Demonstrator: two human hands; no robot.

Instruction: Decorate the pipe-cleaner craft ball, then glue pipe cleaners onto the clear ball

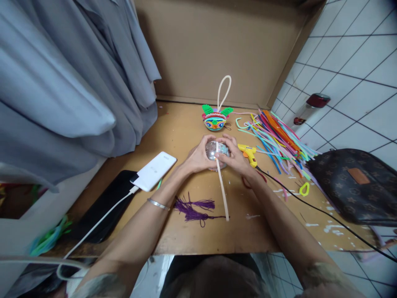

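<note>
Between my two hands is a clear plastic ball [212, 150] with a cream pipe cleaner [222, 188] laid over its face, the loose end hanging down toward the table's front edge. My left hand [200, 155] curves round the ball's left side. From the right, my right hand [236, 158] wraps the ball, its thumb pressing on the strip. Just behind stands a colourful lion-head ornament [214, 121] with green ears and a cream loop [224, 89]. Purple tassels [194, 209] lie on the table in front of my hands.
A yellow glue gun [249, 155] lies right of my hands, its black cord [297, 196] running to the front right. Beyond it are many coloured pipe cleaners [279, 136] and a brown bag [356, 186]. At left are a white power bank [155, 170], a black tablet-like slab [107, 211] and grey cloth [77, 70].
</note>
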